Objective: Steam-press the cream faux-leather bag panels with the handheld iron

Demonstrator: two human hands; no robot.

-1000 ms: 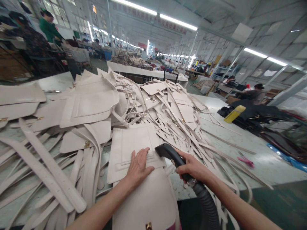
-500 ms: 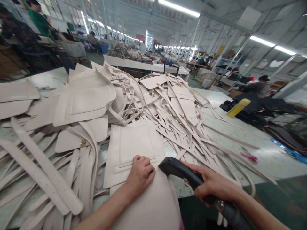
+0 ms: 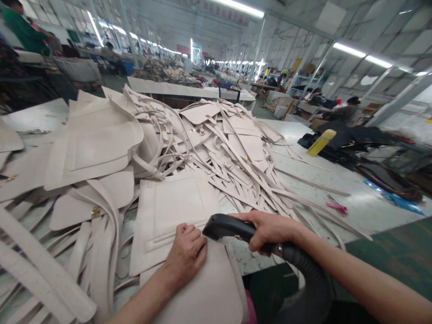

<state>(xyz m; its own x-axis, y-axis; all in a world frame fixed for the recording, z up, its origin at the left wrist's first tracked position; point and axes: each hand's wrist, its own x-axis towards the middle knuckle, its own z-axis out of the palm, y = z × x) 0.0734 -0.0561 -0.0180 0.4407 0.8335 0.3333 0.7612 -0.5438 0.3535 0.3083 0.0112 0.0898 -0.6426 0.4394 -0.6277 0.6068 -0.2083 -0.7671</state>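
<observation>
A beige leather-like bag panel with a stitched pocket lies flat before me, and a smooth rounded flap extends from it toward me. My left hand rests on the seam between them, its fingers curled in and pressed to the material; the fingertips are partly hidden. In my right hand is a black curved nozzle, gripped around its handle. Its tip is right beside my left fingers, over the panel's edge. A ribbed black hose bends down from the handle.
Beige bag pieces and loose straps are heaped across the table. More straps lie at the left. Pink-handled scissors, a yellow object and black bags lie at the right. People sit farther back.
The view has swung a little right, so the surroundings shift left. The nozzle's tip has come closer to my left hand, and my right wrist has turned, bringing more hose into view.
</observation>
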